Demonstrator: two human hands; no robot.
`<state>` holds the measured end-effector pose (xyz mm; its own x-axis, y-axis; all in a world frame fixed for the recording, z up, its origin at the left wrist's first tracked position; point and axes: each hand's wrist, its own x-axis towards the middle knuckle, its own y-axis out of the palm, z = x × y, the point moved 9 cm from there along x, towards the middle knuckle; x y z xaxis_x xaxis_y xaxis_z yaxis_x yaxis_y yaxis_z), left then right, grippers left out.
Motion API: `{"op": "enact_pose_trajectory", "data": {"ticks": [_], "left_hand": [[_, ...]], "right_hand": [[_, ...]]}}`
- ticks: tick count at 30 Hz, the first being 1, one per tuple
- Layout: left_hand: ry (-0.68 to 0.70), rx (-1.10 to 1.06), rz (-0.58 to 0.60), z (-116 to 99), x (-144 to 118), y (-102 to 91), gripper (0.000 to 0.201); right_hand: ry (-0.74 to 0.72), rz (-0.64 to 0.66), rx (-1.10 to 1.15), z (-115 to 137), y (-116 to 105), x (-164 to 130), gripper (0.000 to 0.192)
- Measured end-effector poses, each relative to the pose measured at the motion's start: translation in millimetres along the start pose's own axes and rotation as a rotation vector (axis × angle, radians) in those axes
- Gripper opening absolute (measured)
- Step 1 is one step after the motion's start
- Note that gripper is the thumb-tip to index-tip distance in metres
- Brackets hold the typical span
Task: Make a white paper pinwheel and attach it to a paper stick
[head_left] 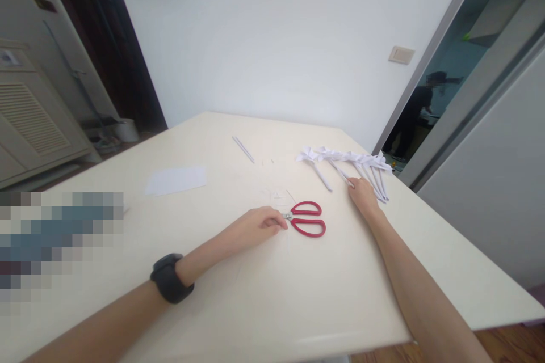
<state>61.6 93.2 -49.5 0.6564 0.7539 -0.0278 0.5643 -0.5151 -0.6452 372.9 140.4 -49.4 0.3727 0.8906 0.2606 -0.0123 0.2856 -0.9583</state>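
Fingers of the right hand (365,195) seem to pinch the lower stem of a paper flower (338,171), second from the left in a row of white paper flowers (351,157) between one and two o'clock from the red-handled scissors (307,220). The left hand (266,223) has its fingers bent and bunched at the scissors' pivot, covering the blades; whether they grip them I cannot tell.

The pinched flower points its head toward ten or eleven o'clock from the right hand. It should weigh almost nothing. Its slim stem, apparently rolled paper, is probably stiff lengthwise, but a hard squeeze could flatten it. The petals look thin and easily creased, so the bare stem is the better hold, taken lightly; crowded neighbours may snag the petals. Smooth paper may slide or roll on the surface (238,306).

The scissors are likely heavier and rigid, best held by their loops, which face three o'clock.
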Motion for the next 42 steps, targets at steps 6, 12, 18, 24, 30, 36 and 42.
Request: {"op": "enact_pose_trajectory", "data": {"ticks": [6, 12, 18, 24, 30, 36, 42], "left_hand": [[0.005, -0.003, -0.001, -0.8, -0.6, -0.3, 0.024], [0.002, 0.003, -0.003, 0.5, -0.8, -0.7, 0.024], [0.008, 0.004, 0.003, 0.0, -0.9, -0.1, 0.025], [0.004, 0.014, 0.004, -0.3, 0.5, 0.0, 0.024], [-0.004, 0.026, -0.004, 2.2, 1.1, -0.4, 0.025], [0.003, 0.001, -0.019, -0.1, -0.4, -1.7, 0.025], [-0.038, -0.044, -0.078, 7.8, 3.6, -8.9, 0.029]], "right_hand": [[-0.127, -0.045, 0.026, 38.2, -8.4, -11.8, 0.038], [-0.226, -0.019, 0.006, 75.5, 3.4, -21.6, 0.032], [-0.208, -0.013, -0.02, 72.6, 9.1, -17.6, 0.027], [-0.171, -0.026, -0.019, 67.5, 10.8, -13.8, 0.024], [-0.157, -0.041, 0.041, 65.8, 8.8, -13.8, 0.025], [-0.222, -0.022, 0.181, 74.3, -15.9, -24.6, 0.034], [-0.576, 0.256, 0.407, 136.3, -33.9, -75.4, 0.027]]}}
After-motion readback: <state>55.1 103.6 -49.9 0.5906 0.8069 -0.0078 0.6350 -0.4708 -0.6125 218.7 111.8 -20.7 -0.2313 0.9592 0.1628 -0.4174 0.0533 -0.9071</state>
